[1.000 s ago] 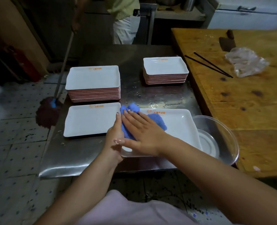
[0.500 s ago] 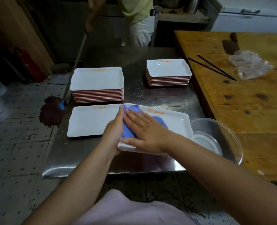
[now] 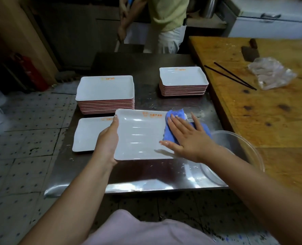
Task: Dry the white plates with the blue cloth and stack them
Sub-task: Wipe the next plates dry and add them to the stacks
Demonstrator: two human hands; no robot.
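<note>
the left hand (image 3: 106, 141) clamped the near-left rim of a white plate (image 3: 139, 137) tipped up over the steel table (image 3: 146, 175); the right hand (image 3: 185, 137) lay open, pressing the blue cloth (image 3: 175, 117) flat. stiff, wet, probably slippery, so best gripped by its rim.

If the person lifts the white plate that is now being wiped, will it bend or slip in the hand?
The plate probably stays stiff: the left hand holds only its left edge and it shows no sag. It may be slippery, since its surface is glossy and droplets lie on the steel table. The blue cloth under the right hand looks floppy by contrast.
</note>
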